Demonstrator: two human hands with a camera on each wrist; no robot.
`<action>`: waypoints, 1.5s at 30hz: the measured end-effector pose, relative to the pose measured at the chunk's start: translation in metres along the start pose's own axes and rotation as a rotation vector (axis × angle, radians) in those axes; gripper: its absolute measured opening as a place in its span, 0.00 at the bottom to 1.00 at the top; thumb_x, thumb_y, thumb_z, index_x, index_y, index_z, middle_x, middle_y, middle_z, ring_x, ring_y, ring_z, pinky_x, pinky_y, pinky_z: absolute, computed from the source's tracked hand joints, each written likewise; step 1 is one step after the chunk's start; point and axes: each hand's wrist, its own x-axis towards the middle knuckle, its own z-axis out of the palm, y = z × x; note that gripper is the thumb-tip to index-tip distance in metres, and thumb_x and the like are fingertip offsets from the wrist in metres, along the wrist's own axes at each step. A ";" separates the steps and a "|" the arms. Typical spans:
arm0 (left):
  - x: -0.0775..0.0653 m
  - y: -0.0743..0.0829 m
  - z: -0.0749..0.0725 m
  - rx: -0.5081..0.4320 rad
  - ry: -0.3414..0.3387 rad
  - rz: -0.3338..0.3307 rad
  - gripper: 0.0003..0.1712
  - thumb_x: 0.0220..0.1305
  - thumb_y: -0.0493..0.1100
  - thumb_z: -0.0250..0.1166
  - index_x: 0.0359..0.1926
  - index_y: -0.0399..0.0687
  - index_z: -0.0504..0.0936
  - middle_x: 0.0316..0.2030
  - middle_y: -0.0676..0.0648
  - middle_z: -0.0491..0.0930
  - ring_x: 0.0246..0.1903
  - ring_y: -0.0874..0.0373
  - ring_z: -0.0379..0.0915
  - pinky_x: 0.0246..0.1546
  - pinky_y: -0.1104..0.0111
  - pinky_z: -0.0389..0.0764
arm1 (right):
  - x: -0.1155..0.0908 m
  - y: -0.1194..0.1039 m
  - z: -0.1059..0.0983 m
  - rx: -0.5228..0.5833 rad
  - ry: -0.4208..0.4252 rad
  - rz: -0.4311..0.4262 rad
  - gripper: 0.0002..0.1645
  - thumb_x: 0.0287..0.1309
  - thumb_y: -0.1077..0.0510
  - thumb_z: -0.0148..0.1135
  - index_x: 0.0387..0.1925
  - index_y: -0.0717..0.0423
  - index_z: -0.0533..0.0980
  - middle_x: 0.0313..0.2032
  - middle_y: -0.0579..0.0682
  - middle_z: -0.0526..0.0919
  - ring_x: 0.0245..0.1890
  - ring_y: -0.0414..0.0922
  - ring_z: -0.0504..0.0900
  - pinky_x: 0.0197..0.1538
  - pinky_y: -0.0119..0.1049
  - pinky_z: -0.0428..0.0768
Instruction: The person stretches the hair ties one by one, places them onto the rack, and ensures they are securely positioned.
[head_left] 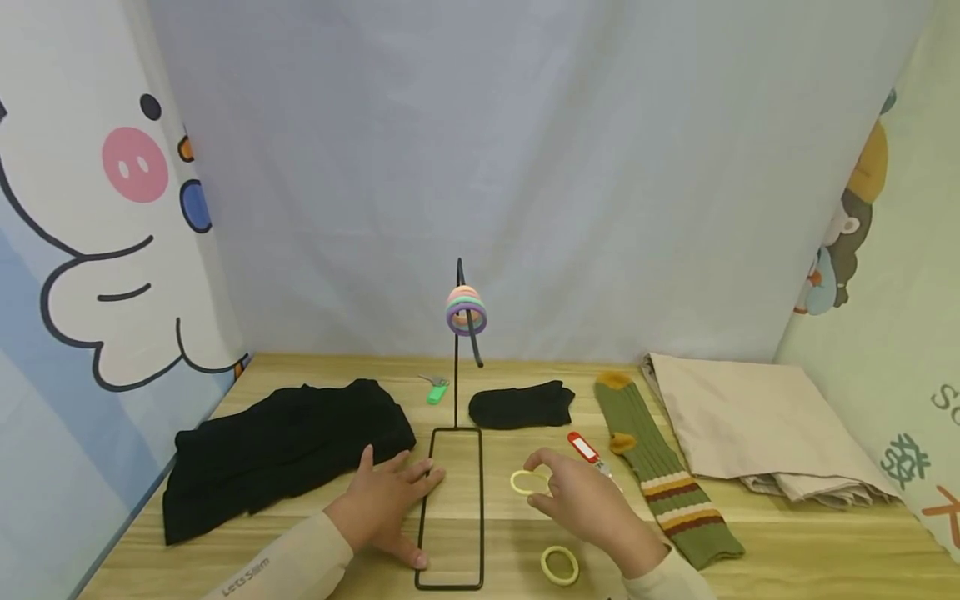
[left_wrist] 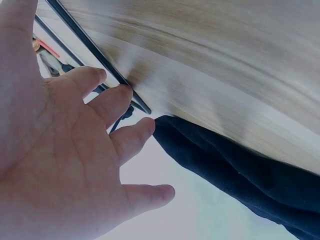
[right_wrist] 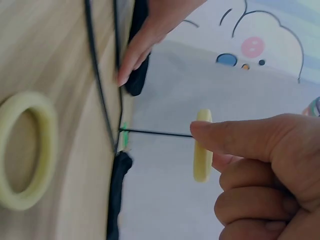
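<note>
We see the right hand (head_left: 588, 504) with thumb and forefinger clamped on a pale yellow ring (right_wrist: 202, 167), held off the table (head_left: 517, 533), to the right of the base of the black stand (head_left: 456, 392). The left hand (head_left: 386, 504), fingers spread apart, touches the left bar of that base. We note coloured rings (head_left: 456, 298) hung on the stand's upper arm and a second yellow ring (right_wrist: 47, 150) lying near. We find a black garment (head_left: 288, 450) at left and a striped sock (head_left: 660, 454) at right.
</note>
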 end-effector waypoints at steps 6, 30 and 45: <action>0.000 0.000 0.001 -0.002 -0.009 -0.003 0.64 0.28 0.80 0.63 0.69 0.62 0.58 0.69 0.53 0.59 0.68 0.47 0.53 0.60 0.34 0.48 | -0.005 -0.026 -0.011 -0.024 0.104 -0.106 0.19 0.52 0.55 0.66 0.47 0.48 0.72 0.09 0.37 0.56 0.10 0.32 0.51 0.15 0.26 0.51; -0.002 -0.002 0.000 -0.008 0.012 -0.010 0.63 0.27 0.79 0.64 0.68 0.63 0.59 0.68 0.54 0.60 0.67 0.47 0.54 0.60 0.35 0.49 | -0.016 -0.096 -0.046 -0.011 0.900 -0.716 0.23 0.64 0.46 0.51 0.46 0.61 0.73 0.09 0.38 0.53 0.07 0.30 0.47 0.14 0.15 0.46; 0.000 -0.001 0.002 -0.029 0.007 -0.005 0.63 0.27 0.79 0.64 0.69 0.63 0.59 0.68 0.54 0.59 0.68 0.46 0.54 0.60 0.34 0.47 | 0.026 -0.110 -0.061 -0.132 0.958 -0.666 0.23 0.59 0.49 0.59 0.49 0.61 0.72 0.09 0.40 0.56 0.06 0.32 0.48 0.13 0.21 0.46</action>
